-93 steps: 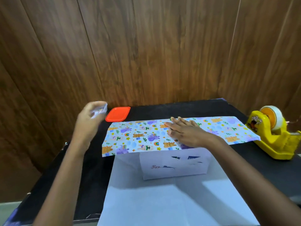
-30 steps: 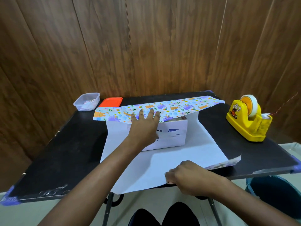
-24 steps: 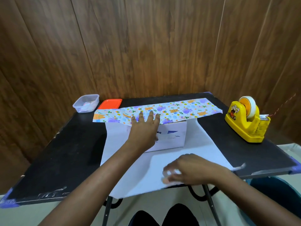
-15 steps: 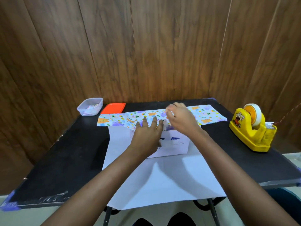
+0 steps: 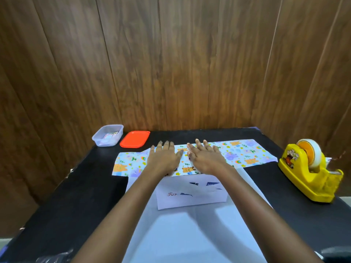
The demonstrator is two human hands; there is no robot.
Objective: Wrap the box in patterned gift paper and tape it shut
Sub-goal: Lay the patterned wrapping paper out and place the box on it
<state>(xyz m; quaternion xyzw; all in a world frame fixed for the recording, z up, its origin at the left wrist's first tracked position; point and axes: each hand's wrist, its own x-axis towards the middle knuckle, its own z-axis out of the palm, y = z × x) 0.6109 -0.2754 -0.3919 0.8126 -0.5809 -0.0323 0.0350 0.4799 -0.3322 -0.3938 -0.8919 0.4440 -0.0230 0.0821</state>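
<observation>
A white box (image 5: 191, 194) with printed lettering stands on the gift paper (image 5: 245, 154), whose patterned far flap is folded over the box top and whose white underside spreads toward me. My left hand (image 5: 164, 160) and my right hand (image 5: 206, 158) lie flat, side by side, fingers straight, pressing the patterned flap onto the top of the box. A yellow tape dispenser (image 5: 309, 171) with a roll of tape sits at the right of the table.
The black table (image 5: 76, 196) stands against a wood-panelled wall. At its far left are a clear plastic tub (image 5: 108, 135) with small items and its orange lid (image 5: 135, 139) beside it. The paper's near edge hangs toward the table's front.
My right hand left the paper's near edge, rose to the box top and now lies flat beside my left hand. My left hand stayed on the folded flap. The view moved closer.
</observation>
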